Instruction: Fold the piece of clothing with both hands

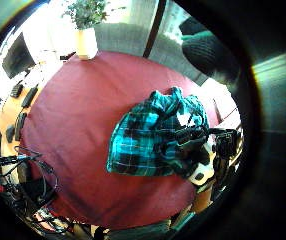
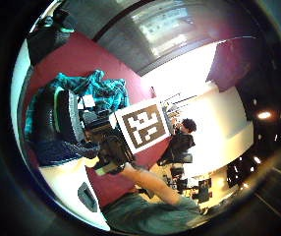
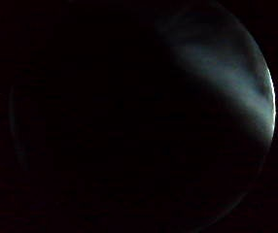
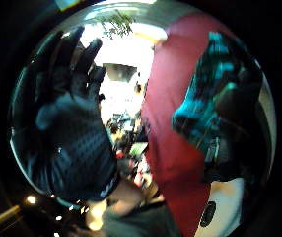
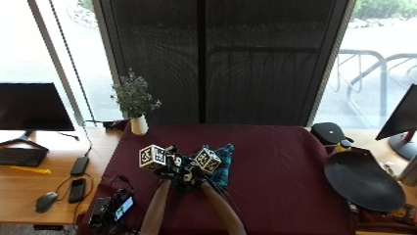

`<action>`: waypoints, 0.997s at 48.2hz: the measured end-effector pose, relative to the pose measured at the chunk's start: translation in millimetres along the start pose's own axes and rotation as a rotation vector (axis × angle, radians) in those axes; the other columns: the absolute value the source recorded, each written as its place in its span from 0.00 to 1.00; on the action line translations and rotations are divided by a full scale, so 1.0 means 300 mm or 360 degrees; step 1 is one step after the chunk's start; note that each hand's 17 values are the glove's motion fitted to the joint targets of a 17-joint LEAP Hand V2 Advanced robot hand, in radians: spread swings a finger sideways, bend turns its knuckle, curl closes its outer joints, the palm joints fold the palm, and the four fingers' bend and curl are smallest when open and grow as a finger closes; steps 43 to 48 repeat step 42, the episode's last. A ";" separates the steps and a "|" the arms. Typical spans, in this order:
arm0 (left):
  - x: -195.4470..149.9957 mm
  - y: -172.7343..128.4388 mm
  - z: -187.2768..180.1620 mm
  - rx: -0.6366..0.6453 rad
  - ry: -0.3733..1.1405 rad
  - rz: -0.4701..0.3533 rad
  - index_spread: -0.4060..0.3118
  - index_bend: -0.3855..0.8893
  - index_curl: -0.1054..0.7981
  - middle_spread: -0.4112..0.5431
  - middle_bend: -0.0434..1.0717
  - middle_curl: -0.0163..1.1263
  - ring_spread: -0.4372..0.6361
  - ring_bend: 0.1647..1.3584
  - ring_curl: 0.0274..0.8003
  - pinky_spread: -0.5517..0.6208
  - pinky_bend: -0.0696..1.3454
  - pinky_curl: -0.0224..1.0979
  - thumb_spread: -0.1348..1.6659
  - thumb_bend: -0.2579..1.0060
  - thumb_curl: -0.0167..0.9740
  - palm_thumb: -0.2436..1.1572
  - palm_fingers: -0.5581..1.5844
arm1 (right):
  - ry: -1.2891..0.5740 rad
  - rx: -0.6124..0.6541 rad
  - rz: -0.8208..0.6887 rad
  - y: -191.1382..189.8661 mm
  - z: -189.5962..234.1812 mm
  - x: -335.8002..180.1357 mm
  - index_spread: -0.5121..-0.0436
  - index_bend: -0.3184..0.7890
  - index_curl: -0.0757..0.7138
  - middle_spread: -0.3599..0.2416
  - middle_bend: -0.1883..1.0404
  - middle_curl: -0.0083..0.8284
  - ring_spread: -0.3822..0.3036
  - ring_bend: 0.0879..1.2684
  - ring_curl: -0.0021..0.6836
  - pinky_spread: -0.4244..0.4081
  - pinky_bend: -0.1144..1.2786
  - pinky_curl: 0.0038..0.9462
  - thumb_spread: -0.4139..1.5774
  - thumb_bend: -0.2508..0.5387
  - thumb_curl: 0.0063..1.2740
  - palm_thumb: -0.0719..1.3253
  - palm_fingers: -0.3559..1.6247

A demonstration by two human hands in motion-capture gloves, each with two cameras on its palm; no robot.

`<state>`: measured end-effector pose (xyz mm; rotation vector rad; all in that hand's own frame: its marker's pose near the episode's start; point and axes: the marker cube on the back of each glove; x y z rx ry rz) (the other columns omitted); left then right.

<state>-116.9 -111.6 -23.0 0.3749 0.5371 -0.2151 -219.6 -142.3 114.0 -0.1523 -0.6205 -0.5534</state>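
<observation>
Two gloved hands meet over the teal plaid shirt [image 5: 218, 164], bunched near the maroon tablecloth's [image 5: 287, 166] centre-left, with bare cloth all round. Left hand [image 4: 69, 128] spread, fingers straight; right hand [image 2: 110, 152]: fingers' state cannot be told. White vase [image 5: 139, 125] holding a plant stands at the far-left corner.

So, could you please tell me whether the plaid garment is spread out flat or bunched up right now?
Bunched up: the teal plaid garment lies in a crumpled heap on the maroon tablecloth.

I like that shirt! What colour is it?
The clothing is teal-and-black plaid, clearest in the left little finger side palm view.
</observation>
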 end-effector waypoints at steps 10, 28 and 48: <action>-0.019 0.000 0.043 -0.0040 -0.0066 0.0018 0.32 0.43 0.57 0.34 0.21 0.39 0.47 0.18 0.41 0.68 0.18 0.35 0.86 0.22 0.39 0.63 0.58 | -0.0280 -0.0240 -0.0180 0.068 -0.143 0.017 0.44 0.43 0.65 0.33 0.23 0.37 0.33 0.30 0.66 0.33 0.47 0.40 0.58 0.29 0.52 0.78 0.51; 0.036 0.035 0.065 -0.0076 -0.0291 0.0122 0.33 0.43 0.57 0.34 0.21 0.39 0.48 0.17 0.41 0.67 0.18 0.34 0.86 0.20 0.40 0.65 0.58 | 0.0757 -0.0013 0.0260 0.249 -0.568 0.050 0.43 0.45 0.61 0.47 0.31 0.41 0.45 0.19 0.56 0.60 0.40 0.35 0.77 0.30 0.46 0.70 0.54; 0.116 0.069 0.119 -0.0026 -0.0480 0.0263 0.32 0.43 0.57 0.33 0.21 0.39 0.46 0.18 0.42 0.68 0.17 0.32 0.86 0.20 0.40 0.65 0.59 | 0.1330 0.0382 0.0701 0.278 -0.674 0.202 0.42 0.47 0.64 0.52 0.28 0.41 0.54 0.08 0.51 0.75 0.35 0.34 0.82 0.29 0.42 0.65 0.49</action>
